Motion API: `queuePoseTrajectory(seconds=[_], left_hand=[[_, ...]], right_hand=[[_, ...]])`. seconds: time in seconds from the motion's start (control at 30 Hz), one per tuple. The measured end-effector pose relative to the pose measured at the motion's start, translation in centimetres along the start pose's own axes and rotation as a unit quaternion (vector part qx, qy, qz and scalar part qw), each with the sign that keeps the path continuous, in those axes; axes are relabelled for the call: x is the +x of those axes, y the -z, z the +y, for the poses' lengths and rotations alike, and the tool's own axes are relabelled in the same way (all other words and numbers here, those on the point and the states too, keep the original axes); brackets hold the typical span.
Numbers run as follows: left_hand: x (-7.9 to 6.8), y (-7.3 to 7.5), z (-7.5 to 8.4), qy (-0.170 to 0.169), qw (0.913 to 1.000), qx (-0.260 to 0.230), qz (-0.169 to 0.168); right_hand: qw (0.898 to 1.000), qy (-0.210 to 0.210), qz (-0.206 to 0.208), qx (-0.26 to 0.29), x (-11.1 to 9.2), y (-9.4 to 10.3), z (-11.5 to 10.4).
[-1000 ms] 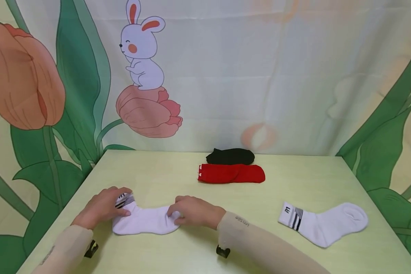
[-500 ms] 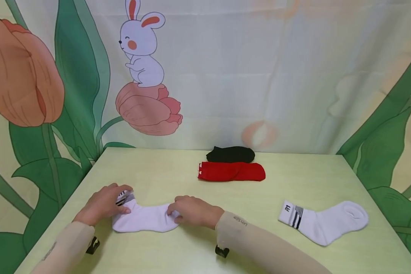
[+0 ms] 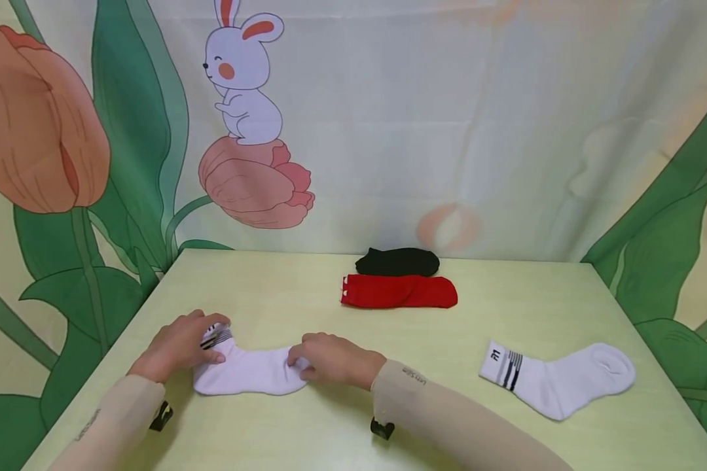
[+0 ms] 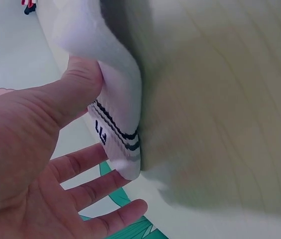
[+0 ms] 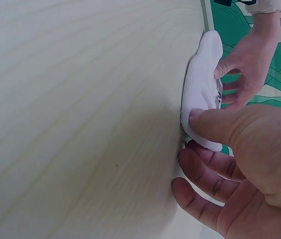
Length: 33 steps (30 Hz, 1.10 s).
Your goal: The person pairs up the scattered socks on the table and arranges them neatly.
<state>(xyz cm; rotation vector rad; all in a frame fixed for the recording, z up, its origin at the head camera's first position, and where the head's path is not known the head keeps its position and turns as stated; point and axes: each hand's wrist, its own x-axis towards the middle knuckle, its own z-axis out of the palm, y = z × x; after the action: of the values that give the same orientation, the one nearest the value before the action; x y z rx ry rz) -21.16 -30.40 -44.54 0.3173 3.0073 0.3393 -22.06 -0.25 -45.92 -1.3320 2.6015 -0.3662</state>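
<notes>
A white ankle sock with dark stripes at its cuff lies on the table between both hands. Across its cuff rests my left hand, thumb on the fabric, other fingers spread by the cuff's edge. In the left wrist view the thumb presses into the sock, and the fingers stay mostly straight. At the toe end, my right hand pinches the sock. The right wrist view has its thumb on top of the toe and a fingertip at the toe's edge.
A second white striped sock lies flat on the right of the table. A red sock and a black sock lie one behind the other at the back. A printed curtain hangs behind the table.
The whole head view has shifted slightly, with the scene now a little higher. Both hands keep their places on the white sock.
</notes>
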Motion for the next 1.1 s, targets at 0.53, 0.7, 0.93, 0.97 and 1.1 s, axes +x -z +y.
queuePoseTrajectory(seconds=[0.53, 0.7, 0.93, 0.97, 1.1], left_hand=[[0.3, 0.3, -0.1, -0.027, 0.9980, 0.032, 0.047], [0.2, 0.4, -0.2, -0.035, 0.9970, 0.029, 0.063], [0.5, 0.8, -0.2, -0.020, 0.9986, -0.010, 0.047], [0.5, 0.8, -0.3, -0.017, 0.9988, -0.015, 0.044], [0.6, 1.2, -0.5, -0.019, 0.9990, -0.017, 0.037]], right_hand=[[0.999, 0.008, 0.011, -0.029, -0.5, 0.5, -0.5], [0.999, 0.015, 0.013, -0.042, -0.6, 0.6, -0.4], [0.998, 0.035, 0.035, -0.037, -0.6, 0.5, 0.0], [0.998, 0.039, 0.039, -0.037, -0.6, 0.5, 0.0], [0.996, 0.056, 0.060, -0.034, -0.4, 0.3, 0.2]])
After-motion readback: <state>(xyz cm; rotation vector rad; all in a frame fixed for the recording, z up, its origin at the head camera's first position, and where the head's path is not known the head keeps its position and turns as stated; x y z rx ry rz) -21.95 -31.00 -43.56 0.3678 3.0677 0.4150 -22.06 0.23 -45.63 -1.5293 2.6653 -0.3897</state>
